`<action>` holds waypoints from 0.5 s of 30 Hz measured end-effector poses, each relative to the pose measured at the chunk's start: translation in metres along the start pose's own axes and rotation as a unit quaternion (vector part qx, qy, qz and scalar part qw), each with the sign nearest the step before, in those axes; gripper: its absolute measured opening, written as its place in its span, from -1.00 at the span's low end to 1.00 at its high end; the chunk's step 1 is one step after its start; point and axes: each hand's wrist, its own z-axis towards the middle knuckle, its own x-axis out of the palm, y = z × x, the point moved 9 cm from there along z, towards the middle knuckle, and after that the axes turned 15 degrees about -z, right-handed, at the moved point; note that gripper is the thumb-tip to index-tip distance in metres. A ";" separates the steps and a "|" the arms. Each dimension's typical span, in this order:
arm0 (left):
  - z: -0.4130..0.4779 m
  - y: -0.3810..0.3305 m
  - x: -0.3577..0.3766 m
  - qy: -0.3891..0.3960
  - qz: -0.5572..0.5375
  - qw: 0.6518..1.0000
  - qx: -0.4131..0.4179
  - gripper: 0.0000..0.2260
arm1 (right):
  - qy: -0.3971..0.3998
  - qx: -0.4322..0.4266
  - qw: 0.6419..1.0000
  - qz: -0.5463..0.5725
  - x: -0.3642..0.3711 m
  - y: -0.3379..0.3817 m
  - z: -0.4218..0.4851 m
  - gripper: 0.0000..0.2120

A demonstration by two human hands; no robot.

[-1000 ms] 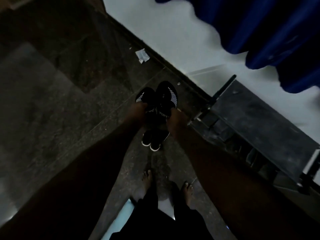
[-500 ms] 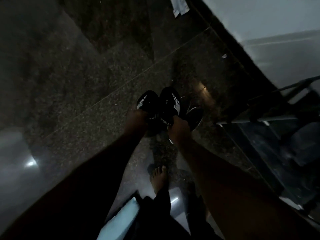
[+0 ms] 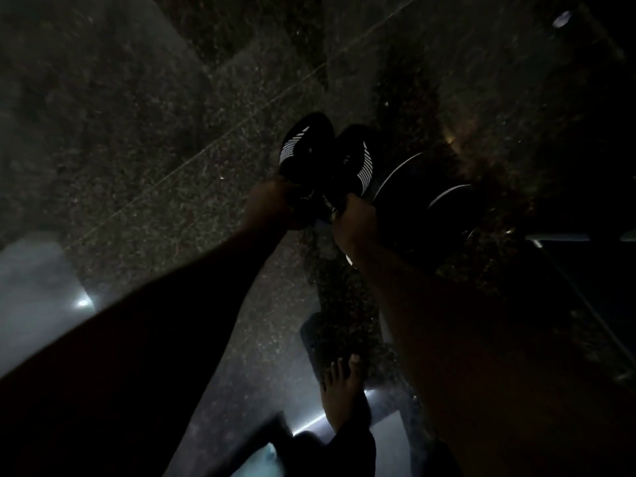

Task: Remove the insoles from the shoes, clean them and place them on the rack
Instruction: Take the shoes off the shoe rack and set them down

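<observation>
left hand (image 3: 272,206): gripped a shoe (image 3: 303,146) by its heel, guess for carrying
right hand (image 3: 356,220): clamped on other shoe (image 3: 358,156), same deal

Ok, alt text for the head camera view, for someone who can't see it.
In dim light, the left hand and right hand each grip one of two black white-striped shoes. Another dark pair lies on the speckled floor beside them.

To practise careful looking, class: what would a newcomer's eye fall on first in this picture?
Mid-frame, two black shoes with white stripes, the left hand and right hand each gripping one by its heel. Right of them, another dark pair with pale sole edges lies on the speckled stone floor; a bare foot shows below.
</observation>
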 end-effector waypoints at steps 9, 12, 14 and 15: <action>0.034 0.068 0.048 0.024 0.031 0.996 -0.082 -0.71 | 0.092 -0.052 0.994 0.001 0.049 -0.004 0.023 -0.71; 0.030 0.058 0.052 0.042 0.044 0.993 -0.103 -0.65 | 0.087 -0.030 0.996 0.017 0.034 -0.014 0.015 -0.70; 0.028 0.047 0.052 0.046 0.054 0.993 -0.095 -0.62 | 0.064 -0.018 0.997 0.030 0.014 -0.021 0.004 -0.69; 0.025 0.039 0.052 0.052 0.066 0.992 -0.092 -0.59 | 0.049 -0.011 0.998 0.036 0.003 -0.026 -0.001 -0.69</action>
